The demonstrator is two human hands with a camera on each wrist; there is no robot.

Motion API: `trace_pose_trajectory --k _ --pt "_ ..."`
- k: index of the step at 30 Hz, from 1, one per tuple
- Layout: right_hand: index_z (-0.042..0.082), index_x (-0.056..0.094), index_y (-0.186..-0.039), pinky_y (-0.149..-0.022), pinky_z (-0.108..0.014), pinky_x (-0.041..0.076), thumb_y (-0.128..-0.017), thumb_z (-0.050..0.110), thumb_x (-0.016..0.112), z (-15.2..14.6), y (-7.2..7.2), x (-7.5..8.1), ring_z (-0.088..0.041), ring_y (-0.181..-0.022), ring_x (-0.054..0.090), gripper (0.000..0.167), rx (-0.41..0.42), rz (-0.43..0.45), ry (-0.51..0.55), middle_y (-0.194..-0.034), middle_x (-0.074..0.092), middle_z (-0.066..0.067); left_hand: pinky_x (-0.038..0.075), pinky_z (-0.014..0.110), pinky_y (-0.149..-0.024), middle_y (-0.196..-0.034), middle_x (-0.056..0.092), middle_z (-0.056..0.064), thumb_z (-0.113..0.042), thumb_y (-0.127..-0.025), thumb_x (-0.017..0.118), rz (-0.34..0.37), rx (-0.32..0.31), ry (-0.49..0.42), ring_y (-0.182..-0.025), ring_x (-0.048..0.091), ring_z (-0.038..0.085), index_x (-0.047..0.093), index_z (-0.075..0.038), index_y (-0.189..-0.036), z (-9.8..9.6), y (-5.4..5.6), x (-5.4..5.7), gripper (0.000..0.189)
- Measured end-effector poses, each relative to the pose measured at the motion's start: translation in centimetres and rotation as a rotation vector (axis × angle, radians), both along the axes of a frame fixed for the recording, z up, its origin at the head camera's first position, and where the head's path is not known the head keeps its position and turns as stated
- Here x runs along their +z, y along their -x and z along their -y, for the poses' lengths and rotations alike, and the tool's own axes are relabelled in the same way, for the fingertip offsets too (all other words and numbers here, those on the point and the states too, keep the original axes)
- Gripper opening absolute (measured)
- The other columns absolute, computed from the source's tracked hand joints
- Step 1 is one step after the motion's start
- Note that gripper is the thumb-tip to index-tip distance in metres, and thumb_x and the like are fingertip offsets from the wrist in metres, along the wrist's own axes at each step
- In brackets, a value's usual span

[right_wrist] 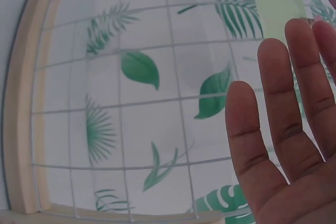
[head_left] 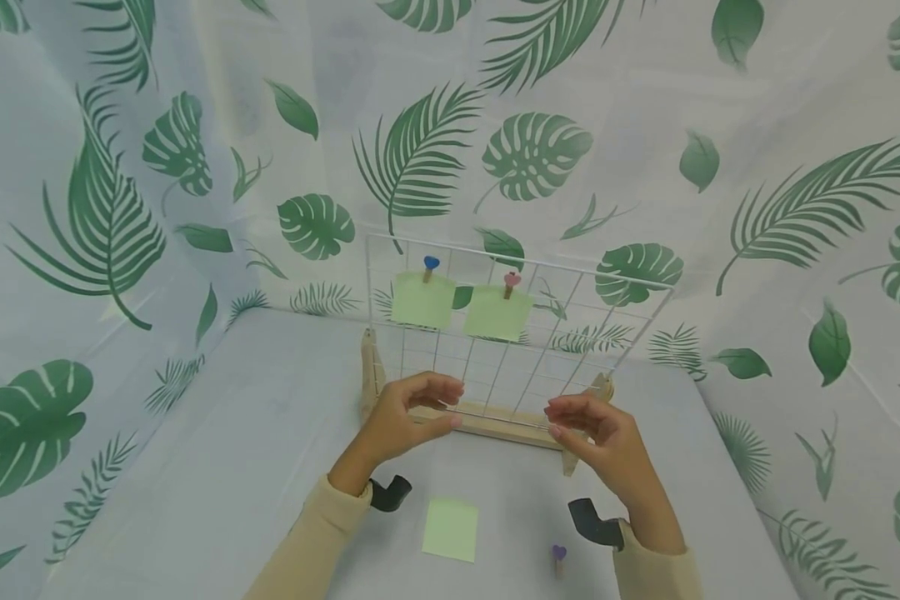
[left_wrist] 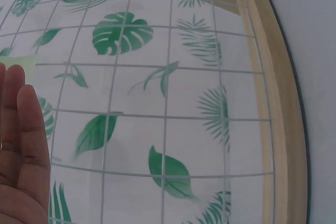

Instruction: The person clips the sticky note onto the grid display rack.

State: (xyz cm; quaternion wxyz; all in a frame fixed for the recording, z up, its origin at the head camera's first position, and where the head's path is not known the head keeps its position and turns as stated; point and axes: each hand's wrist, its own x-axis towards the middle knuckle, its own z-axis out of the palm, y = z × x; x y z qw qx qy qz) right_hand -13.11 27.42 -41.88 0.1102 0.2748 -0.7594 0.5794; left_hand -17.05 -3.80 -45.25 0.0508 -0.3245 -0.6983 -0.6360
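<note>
A white wire grid panel (head_left: 487,367) stands in a wooden base (head_left: 495,427). Two light green paper notes hang on it: the left note (head_left: 422,302) under a clothespin with a blue heart (head_left: 431,263), the right note (head_left: 499,315) under one with a pink heart (head_left: 512,281). In front of the grid my left hand (head_left: 412,417) hovers, fingers loosely bent, holding nothing. My right hand (head_left: 598,429) mirrors it, also holding nothing. On the table between the forearms lie a third green note (head_left: 450,530) and a clothespin with a purple heart (head_left: 558,553).
A pale cloth covers the table (head_left: 270,400). Leaf-printed sheets (head_left: 435,167) rise behind it and on both sides. A black wrist mount (head_left: 390,494) shows at the left cuff and another mount (head_left: 596,523) at the right cuff.
</note>
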Motion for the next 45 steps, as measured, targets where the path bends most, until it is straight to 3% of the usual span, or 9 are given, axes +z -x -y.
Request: trace_pose_trajectory --k 8,15,20,27,34,45 --pt "-0.018 0.065 -0.113 -0.093 -0.016 0.057 -0.087 -0.027 0.068 -0.3 -0.5 -1.1 -0.004 -0.103 0.071 0.028 -0.012 0.001 0.018 -0.11 0.076 0.006 0.063 0.037 -0.094 -0.12 0.076 0.02 0.002 -0.09 0.082 0.008 -0.016 -0.017 -0.107 0.072 0.041 0.07 0.008 -0.124 -0.1 -0.5 -1.2 0.036" --pt "-0.02 0.065 -0.112 -0.091 -0.016 0.057 -0.085 -0.03 0.067 -0.4 -0.8 -2.1 -0.005 -0.102 0.072 0.029 -0.018 0.003 0.041 -0.11 0.077 0.005 0.063 0.048 -0.094 -0.12 0.076 0.019 0.002 -0.09 0.083 0.023 -0.006 -0.015 -0.107 0.073 0.038 0.071 0.007 -0.124 -0.1 -0.9 -2.1 0.037" --pt "-0.021 0.065 -0.113 -0.093 -0.016 0.057 -0.085 -0.03 0.067 -0.6 -1.0 -2.6 -0.004 -0.104 0.072 0.029 -0.015 -0.008 0.06 -0.112 0.077 0.005 0.063 0.042 -0.095 -0.12 0.076 0.018 0.002 -0.091 0.082 0.023 -0.004 -0.015 -0.108 0.074 0.031 0.071 0.006 -0.126 -0.1 -1.1 -2.7 0.037" --pt "-0.019 0.066 -0.112 -0.093 -0.015 0.057 -0.085 -0.028 0.069 -0.8 -1.4 -3.2 -0.003 -0.103 0.072 0.029 -0.058 0.017 0.033 -0.112 0.077 0.007 0.063 0.036 -0.094 -0.12 0.076 0.02 0.003 -0.091 0.082 0.04 -0.012 -0.027 -0.109 0.073 0.038 0.07 0.007 -0.127 -0.1 -1.4 -3.4 0.038" --pt "-0.017 0.067 -0.111 -0.091 -0.015 0.057 -0.085 -0.026 0.072 -1.1 -1.7 -3.8 -0.001 -0.102 0.072 0.028 -0.111 0.045 -0.002 -0.111 0.078 0.005 0.062 0.035 -0.094 -0.118 0.076 0.017 0.001 -0.093 0.082 0.066 -0.009 -0.026 -0.108 0.073 0.026 0.071 0.003 -0.128 0.0 -1.8 -4.5 0.037" --pt "-0.016 0.068 -0.111 -0.092 -0.015 0.057 -0.085 -0.026 0.072 -1.6 -2.2 -5.1 -0.001 -0.101 0.072 0.028 -0.142 0.052 -0.007 -0.11 0.077 0.002 0.062 0.035 -0.094 -0.121 0.075 0.019 0.0 -0.093 0.081 0.091 0.005 -0.028 -0.108 0.074 0.031 0.07 0.005 -0.129 0.1 -2.2 -5.3 0.038"
